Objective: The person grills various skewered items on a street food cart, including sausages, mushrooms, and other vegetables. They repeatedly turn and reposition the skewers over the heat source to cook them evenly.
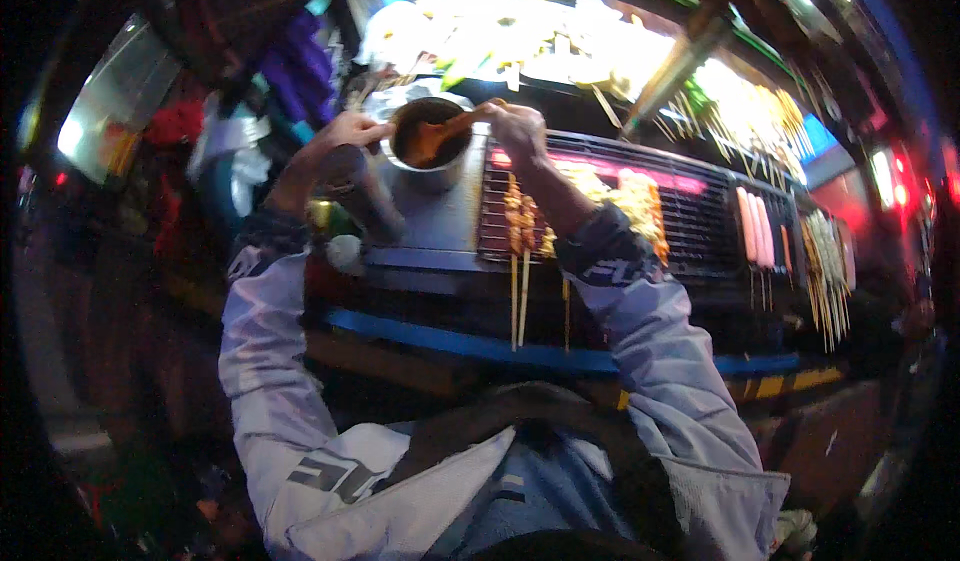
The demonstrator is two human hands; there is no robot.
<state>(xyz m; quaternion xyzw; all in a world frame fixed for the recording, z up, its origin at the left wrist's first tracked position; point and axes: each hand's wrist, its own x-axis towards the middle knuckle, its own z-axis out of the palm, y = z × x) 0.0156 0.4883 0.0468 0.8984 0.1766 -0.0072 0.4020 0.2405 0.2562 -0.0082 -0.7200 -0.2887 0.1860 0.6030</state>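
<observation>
A round metal pot (435, 175) with dark brown sauce (416, 122) stands on the metal counter at the left end of the grill. At the pot's left rim, my left hand (352, 132) pinches the edge with its fingers. My right hand (519, 130) is above the pot's right side and grips the handle of a wooden utensil (461, 122). The utensil slants down into the sauce. Blur hides whether its head is a brush or a spoon. Under my right forearm, browned meat skewers (514, 220) lie on the grill grate (694, 223), their sticks pointing towards me.
Pale, yellowish food (641, 208) lies on the grate beside my right forearm. Pink sausages (756, 227) and more skewers (825, 261) are farther right. Brightly lit skewered food (510, 32) fills the display behind, divided by a post (675, 73). A blue edge (450, 336) runs along the front.
</observation>
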